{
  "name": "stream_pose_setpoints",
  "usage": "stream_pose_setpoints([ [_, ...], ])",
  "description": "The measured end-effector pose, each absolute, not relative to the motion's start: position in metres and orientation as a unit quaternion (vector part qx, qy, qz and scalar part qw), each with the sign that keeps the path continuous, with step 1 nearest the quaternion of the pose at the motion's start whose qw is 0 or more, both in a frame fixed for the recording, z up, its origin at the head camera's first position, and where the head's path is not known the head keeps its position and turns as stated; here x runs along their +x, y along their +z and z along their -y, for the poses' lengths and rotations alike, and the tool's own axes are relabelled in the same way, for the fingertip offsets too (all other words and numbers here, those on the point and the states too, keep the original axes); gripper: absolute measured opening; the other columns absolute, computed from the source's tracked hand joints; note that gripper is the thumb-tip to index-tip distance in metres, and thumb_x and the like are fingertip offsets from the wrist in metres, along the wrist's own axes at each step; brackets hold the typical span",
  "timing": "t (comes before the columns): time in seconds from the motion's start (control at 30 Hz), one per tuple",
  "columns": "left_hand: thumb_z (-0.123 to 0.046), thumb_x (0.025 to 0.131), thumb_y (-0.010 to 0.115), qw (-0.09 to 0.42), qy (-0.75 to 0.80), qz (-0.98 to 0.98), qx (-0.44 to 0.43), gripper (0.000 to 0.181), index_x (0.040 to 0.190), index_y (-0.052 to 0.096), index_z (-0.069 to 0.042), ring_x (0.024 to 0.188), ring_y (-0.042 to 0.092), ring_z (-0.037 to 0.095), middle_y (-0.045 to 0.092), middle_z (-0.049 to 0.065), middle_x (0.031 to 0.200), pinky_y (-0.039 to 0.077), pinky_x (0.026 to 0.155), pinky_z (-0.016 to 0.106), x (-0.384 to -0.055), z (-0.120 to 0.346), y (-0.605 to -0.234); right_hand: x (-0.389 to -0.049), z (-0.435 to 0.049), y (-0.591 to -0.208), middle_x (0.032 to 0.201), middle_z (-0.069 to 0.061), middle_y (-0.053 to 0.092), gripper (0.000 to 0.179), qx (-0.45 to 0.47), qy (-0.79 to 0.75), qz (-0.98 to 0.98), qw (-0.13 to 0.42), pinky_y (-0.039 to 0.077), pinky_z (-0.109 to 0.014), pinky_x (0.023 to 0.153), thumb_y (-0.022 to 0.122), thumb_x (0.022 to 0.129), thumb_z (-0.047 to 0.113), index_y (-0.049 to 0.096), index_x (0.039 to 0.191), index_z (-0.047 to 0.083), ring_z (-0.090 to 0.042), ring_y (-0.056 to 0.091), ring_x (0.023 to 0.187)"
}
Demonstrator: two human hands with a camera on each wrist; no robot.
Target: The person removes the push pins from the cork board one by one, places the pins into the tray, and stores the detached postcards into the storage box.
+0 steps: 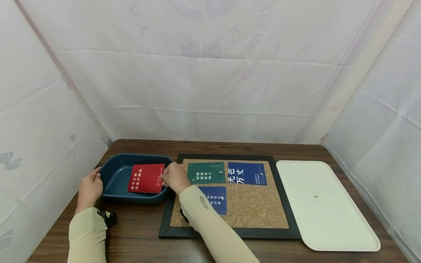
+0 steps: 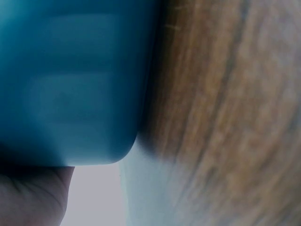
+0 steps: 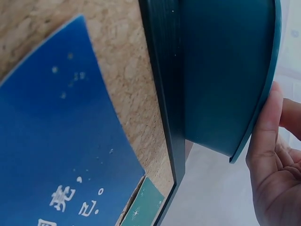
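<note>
At the left of the table stands a dark blue basin (image 1: 113, 179). My left hand (image 1: 90, 188) grips its left rim, fingers over the edge; only part of that hand (image 2: 33, 197) shows in the left wrist view. A red card (image 1: 146, 178) with white writing lies within the basin's outline, and my right hand (image 1: 175, 178) pinches its right edge. In the right wrist view the right hand (image 3: 282, 160) is right at the basin's rim, and the card is hidden there.
A black-framed cork board (image 1: 253, 204) carries a green card (image 1: 207, 172), a blue card (image 1: 246, 173) and another blue card (image 1: 218, 204), partly covered by my right sleeve. Clear pins show on the cards. A cream tray (image 1: 329, 219) holds one small clear pin (image 1: 316, 196).
</note>
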State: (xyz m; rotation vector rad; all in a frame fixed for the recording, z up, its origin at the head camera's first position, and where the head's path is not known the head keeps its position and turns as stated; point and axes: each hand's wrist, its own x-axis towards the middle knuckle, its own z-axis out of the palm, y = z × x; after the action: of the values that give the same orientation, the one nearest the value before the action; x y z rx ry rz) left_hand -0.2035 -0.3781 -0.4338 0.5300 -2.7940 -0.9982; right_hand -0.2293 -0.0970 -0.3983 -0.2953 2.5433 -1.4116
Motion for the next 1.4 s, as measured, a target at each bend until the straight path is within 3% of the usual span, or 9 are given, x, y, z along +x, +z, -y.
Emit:
stream_pose_setpoints([
  [0.73,-0.016,0.105,0.02,0.075,-0.338,0.924,0.164,0.049,0.145,0.029,0.01,0.13,0.031,0.058,0.03,0.04,0.143,0.028,0.105,0.066,-0.2016,0.3758,-0.4298,-0.2279,0.0957,-0.4007,0.056,-0.001,0.063,0.021,-0.103,-0.49,-0.86,0.099,0.049,-0.015,0.051,0.067,0.091,0.013,0.07,0.071,0.005,-0.005,0.057,0.048],
  [1.4,-0.017,0.105,0.02,0.069,-0.335,0.923,0.178,0.049,0.147,0.029,0.007,0.131,0.031,0.057,0.031,0.038,0.144,0.028,0.106,0.065,-0.203,0.3771,-0.4341,-0.2274,0.0971,-0.404,0.055,0.0,0.061,0.014,-0.107,-0.474,-0.869,0.094,0.046,-0.016,0.047,0.065,0.092,0.014,0.074,0.092,0.003,-0.008,0.058,0.049],
])
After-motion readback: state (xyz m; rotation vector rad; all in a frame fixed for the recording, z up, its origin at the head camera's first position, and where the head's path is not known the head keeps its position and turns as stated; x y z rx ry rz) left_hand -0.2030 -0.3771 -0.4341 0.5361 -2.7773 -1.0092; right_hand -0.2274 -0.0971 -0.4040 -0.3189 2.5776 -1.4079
